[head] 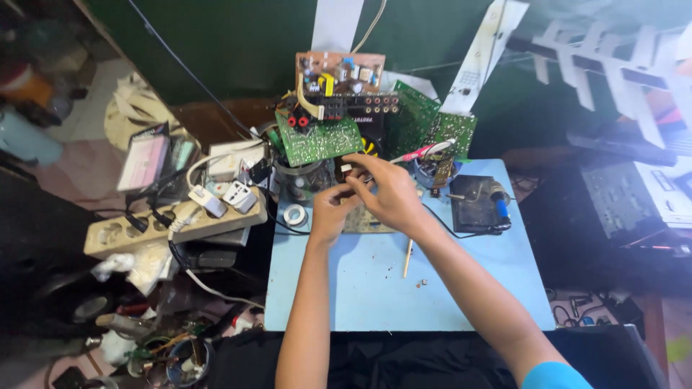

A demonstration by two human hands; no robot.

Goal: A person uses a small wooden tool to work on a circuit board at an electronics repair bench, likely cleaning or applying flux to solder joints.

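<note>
Both hands on a small pale part [347, 168] at the far edge of the light-blue tabletop [375, 288], right over a tan circuit board [364, 220] lying flat there. My right hand [386, 191] comes in from the right, fingers curled and pinching the part from above. My left hand [330, 212] sits just under it, fingers bent in narrow toward the same spot; can't tell if it actually grips anything. Just behind the hands: a green circuit board [317, 140] propped at a tilt against a stack of more boards, a brown one [339, 72] on top. Roll of white tape [294, 214] just left of my left hand. Thin wooden stick [408, 258] lies on the tabletop near my right forearm, small bits beside it. Soldering iron with blue grip [499, 205] on a dark stand to the right. Beige power strip [169, 223] with white adapters off the tabletop's left edge, in a tangle of cables.
</note>
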